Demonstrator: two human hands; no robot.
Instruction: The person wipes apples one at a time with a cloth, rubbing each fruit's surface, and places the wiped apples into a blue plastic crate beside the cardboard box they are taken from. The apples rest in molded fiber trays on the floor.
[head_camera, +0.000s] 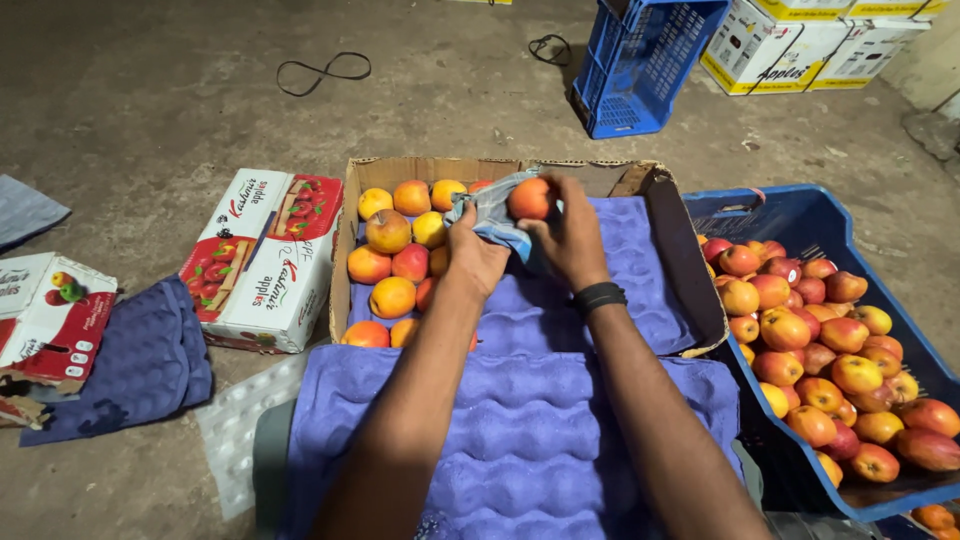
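At upper centre, the right hand (568, 232) gripped a round orange-red apple (529, 198) while left-hand fingers (462, 226) pinched the grey-blue cloth (492, 212) beneath it.

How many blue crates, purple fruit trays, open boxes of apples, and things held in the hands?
Blue crates: 2
Purple fruit trays: 3
Open cardboard box of apples: 1
Apple in right hand: 1
Cloth in left hand: 1
Total: 8
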